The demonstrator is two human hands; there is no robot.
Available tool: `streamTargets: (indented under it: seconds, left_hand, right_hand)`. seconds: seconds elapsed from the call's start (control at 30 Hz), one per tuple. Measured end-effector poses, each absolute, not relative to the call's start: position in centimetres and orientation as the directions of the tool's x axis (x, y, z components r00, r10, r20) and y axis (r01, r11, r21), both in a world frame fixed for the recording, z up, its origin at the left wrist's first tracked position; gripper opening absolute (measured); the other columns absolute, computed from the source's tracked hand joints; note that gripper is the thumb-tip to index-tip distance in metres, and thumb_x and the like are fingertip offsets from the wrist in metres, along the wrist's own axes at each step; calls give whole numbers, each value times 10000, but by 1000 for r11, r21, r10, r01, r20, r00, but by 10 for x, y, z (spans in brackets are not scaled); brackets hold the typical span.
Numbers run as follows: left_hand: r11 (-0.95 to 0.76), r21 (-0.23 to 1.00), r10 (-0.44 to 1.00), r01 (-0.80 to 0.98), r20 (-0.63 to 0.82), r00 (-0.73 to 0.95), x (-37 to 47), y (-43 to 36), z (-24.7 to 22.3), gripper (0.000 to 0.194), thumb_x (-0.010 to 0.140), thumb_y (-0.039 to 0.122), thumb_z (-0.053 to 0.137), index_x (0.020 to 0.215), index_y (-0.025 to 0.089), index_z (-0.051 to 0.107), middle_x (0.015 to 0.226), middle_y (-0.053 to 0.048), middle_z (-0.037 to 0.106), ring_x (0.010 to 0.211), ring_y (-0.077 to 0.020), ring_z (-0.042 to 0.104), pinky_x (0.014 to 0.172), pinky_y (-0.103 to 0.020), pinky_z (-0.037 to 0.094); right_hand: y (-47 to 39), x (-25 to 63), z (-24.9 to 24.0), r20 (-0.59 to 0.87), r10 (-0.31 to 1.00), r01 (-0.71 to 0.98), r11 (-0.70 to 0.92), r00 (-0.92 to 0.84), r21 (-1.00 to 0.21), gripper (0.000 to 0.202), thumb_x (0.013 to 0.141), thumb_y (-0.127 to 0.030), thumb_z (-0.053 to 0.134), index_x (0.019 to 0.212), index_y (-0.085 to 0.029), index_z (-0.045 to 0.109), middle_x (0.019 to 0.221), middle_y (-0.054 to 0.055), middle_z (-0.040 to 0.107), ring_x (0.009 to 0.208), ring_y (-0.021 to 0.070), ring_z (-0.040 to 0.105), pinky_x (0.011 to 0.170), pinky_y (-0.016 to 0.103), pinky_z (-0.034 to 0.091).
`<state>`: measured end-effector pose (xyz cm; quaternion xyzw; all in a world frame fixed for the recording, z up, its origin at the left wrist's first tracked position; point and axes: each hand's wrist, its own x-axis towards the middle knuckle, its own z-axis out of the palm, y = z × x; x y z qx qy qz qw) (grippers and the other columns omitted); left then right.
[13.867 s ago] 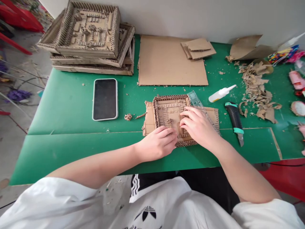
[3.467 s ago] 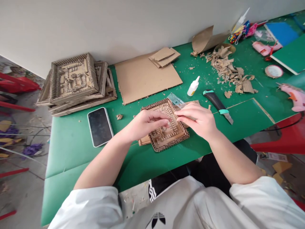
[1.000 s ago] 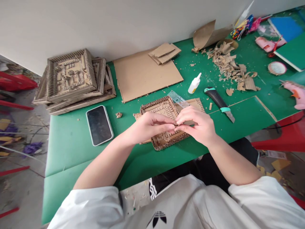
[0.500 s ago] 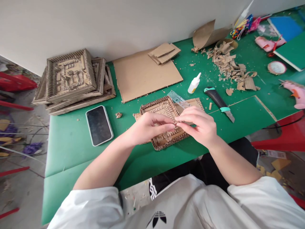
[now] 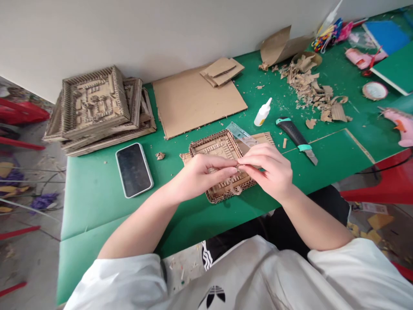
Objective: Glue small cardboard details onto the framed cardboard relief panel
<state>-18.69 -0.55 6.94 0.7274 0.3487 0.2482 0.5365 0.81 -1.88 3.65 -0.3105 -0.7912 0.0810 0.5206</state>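
Observation:
My left hand (image 5: 206, 174) and my right hand (image 5: 269, 168) meet fingertip to fingertip, both closed in a pinch. Between them is a thin strip of cardboard (image 5: 237, 190), mostly hidden by the fingers; a curled end hangs below. Under my hands lies a small cardboard tray (image 5: 214, 199) with a corrugated rim and raised cardboard pieces inside, partly covered by my left hand. A clear ruler (image 5: 241, 134) and a flat piece of corrugated cardboard (image 5: 266, 140) stick out past the tray's far right side.
A utility knife (image 5: 297, 140) and a white glue bottle (image 5: 263, 113) are beyond my right hand. To the left are a phone (image 5: 134, 170) and stacked cardboard trays (image 5: 97, 127). A cardboard sheet (image 5: 193, 103) and torn scraps (image 5: 309, 88) lie farther back.
A curled strip end now shows more plainly below my fingertips, hanging over the tray's near rim. My hands have barely shifted and stay pinched together.

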Motion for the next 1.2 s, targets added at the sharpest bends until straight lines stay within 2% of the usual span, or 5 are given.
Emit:
streamTargets:
  seconds: [0.37, 0.57, 0.77, 0.97, 1.2]
  left_hand:
    - [-189, 960, 788, 206, 23, 615, -184, -6, 67, 177, 849, 265, 599, 908, 175, 739, 873, -44, 743, 788, -138, 659, 699, -214, 504]
    - [-158, 960, 819, 231, -3, 574, -183, -7, 65, 161, 820, 268, 630, 849, 148, 734, 753, -28, 726, 650, -95, 611, 590, -173, 470]
    - [-111, 969, 835, 220, -29, 550, -184, -3, 62, 177, 815, 290, 636, 850, 148, 736, 720, -28, 708, 620, -89, 587, 570, -179, 455]
    - [11, 992, 852, 127, -76, 519, -182, -4, 59, 197, 776, 324, 688, 878, 166, 748, 779, -44, 732, 703, -122, 647, 652, -204, 509]
    - [11, 986, 882, 168, -88, 462, -181, -6, 58, 170, 801, 314, 665, 871, 190, 759, 799, -35, 746, 735, -123, 665, 681, -197, 510]
  right_hand:
    - [-19, 8, 37, 711, 637, 360, 765, -297, -534, 129, 764, -144, 690, 831, -202, 597, 800, 37, 656, 799, 170, 614, 713, 354, 537]
    - [-18, 7, 36, 678, 648, 372, 759, -346, -535, 98, 782, -189, 680, 829, -211, 596, 819, 29, 653, 817, 167, 606, 726, 355, 540]
    - [-18, 11, 35, 702, 597, 400, 795, -388, -456, 272, 797, -155, 661, 1059, -225, 648, 927, 43, 690, 878, 165, 608, 748, 344, 561]
    - [-21, 8, 36, 777, 535, 480, 805, -332, -349, 273, 767, -104, 678, 1018, -208, 655, 878, 44, 697, 841, 166, 614, 716, 336, 572]
    - [-21, 7, 35, 785, 560, 515, 770, -265, -376, 248, 743, -125, 708, 964, -216, 642, 848, 36, 691, 821, 174, 609, 723, 353, 561]
